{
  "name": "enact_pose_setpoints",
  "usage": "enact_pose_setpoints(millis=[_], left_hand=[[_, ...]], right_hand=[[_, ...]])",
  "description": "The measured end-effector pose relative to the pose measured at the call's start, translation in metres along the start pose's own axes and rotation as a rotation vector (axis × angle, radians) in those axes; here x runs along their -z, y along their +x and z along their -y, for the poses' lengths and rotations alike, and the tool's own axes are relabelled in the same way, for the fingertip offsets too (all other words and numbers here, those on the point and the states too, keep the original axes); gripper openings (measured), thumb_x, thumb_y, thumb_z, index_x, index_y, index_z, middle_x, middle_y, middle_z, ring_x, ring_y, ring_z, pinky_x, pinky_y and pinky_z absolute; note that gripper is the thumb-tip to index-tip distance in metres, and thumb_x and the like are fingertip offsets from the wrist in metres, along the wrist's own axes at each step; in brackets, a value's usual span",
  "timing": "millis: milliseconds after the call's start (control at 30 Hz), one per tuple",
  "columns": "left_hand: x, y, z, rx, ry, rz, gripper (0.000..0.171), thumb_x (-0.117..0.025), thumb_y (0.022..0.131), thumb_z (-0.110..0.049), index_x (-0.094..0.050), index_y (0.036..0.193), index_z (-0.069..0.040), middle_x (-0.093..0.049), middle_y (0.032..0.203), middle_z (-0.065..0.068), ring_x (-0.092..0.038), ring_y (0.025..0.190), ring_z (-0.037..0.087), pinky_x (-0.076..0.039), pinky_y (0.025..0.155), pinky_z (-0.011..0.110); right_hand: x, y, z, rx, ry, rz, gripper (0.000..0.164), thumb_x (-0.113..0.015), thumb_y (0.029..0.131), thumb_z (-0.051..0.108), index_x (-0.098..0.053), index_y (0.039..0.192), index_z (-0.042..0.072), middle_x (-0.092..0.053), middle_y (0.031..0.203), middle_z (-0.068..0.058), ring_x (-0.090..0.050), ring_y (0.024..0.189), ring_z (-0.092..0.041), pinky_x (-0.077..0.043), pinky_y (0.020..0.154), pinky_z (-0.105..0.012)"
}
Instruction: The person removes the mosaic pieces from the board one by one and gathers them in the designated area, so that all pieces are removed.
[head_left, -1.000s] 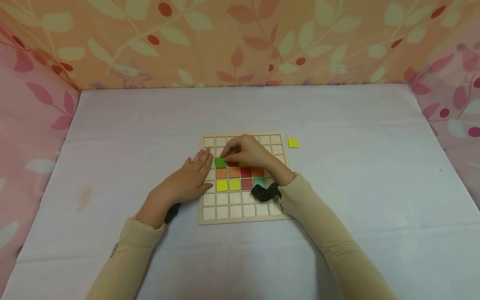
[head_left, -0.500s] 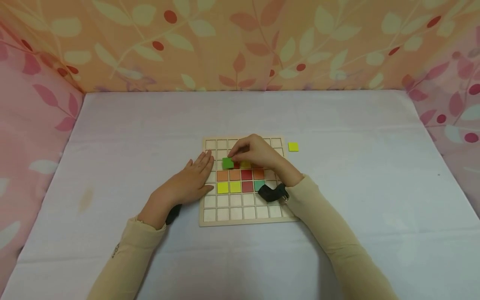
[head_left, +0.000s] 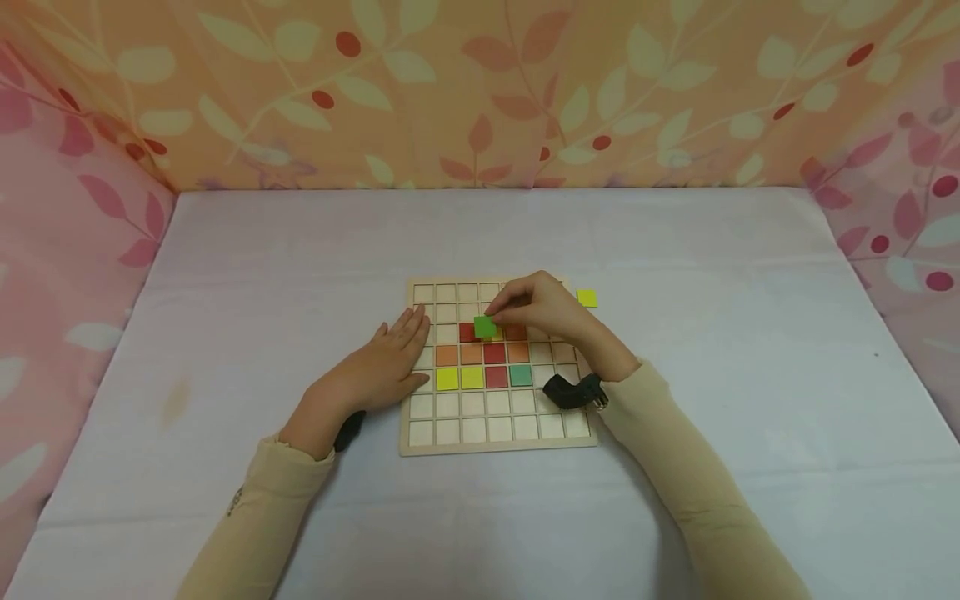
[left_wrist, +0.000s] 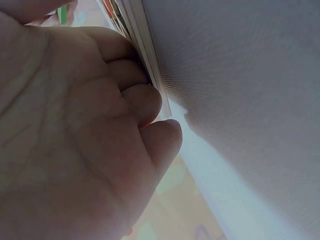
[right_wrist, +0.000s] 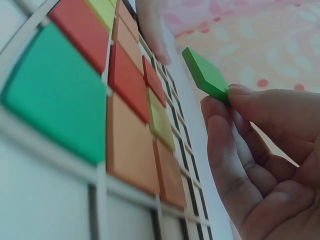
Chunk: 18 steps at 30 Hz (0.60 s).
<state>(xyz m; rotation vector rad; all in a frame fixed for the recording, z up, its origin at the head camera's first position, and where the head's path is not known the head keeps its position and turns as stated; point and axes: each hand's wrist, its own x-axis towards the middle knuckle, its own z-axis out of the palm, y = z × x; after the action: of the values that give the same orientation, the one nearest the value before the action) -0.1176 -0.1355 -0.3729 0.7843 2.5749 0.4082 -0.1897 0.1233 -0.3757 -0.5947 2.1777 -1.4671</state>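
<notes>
In the head view a wooden grid board [head_left: 472,431] lies mid-table, its central cells filled with coloured square tiles. My right hand [head_left: 551,310] pinches a green square tile [head_left: 484,327] between thumb and fingertips. The right wrist view shows this green tile [right_wrist: 206,75] raised off the board and tilted. Beneath it, a yellow tile is partly covered in the head view, between a red tile [head_left: 467,332] and a brown-orange tile [head_left: 516,332]. With its fingers extended, my left hand [head_left: 375,367] rests along the board's left edge. Its fingertips lie over the leftmost cells.
A loose yellow tile [head_left: 587,298] lies on the white tablecloth [head_left: 720,292] just beyond the board's right side. Below the upper tiles run orange and red ones, then two yellow tiles, a red one and a teal tile [head_left: 521,376]. Patterned cloth walls [head_left: 480,100] border the table.
My right hand has lifted the green tile out of the upper left of the coloured block and carried it right, exposing a bare cell. My left hand stays in place on the board.
</notes>
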Motion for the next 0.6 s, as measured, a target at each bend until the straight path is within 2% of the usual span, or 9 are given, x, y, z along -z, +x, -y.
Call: enact_pose_setpoints(millis=[233,600], left_hand=[[0.0,0.0,0.0,0.007,0.004,0.011,0.072,-0.051,0.098,-0.023,-0.01,0.147,0.01,0.002,0.155,0.024,0.002,0.142,0.034,-0.009,0.111,0.054],[-0.003,0.003,0.003,0.012,0.013,0.017,0.074,-0.051,0.097,-0.025,-0.008,0.147,0.008,0.005,0.155,0.021,0.004,0.143,0.033,-0.007,0.111,0.053]], right_hand=[[0.012,-0.011,-0.006,0.002,0.052,-0.03,0.011,-0.067,0.084,-0.002,-0.072,0.093,-0.006,-0.07,0.094,-0.014,-0.067,0.083,-0.021,-0.052,0.076,-0.03],[0.024,-0.022,-0.013,-0.003,0.016,-0.055,0.011,-0.067,0.084,-0.001,-0.072,0.093,-0.005,-0.07,0.093,-0.015,-0.066,0.08,-0.017,-0.051,0.074,-0.027]])
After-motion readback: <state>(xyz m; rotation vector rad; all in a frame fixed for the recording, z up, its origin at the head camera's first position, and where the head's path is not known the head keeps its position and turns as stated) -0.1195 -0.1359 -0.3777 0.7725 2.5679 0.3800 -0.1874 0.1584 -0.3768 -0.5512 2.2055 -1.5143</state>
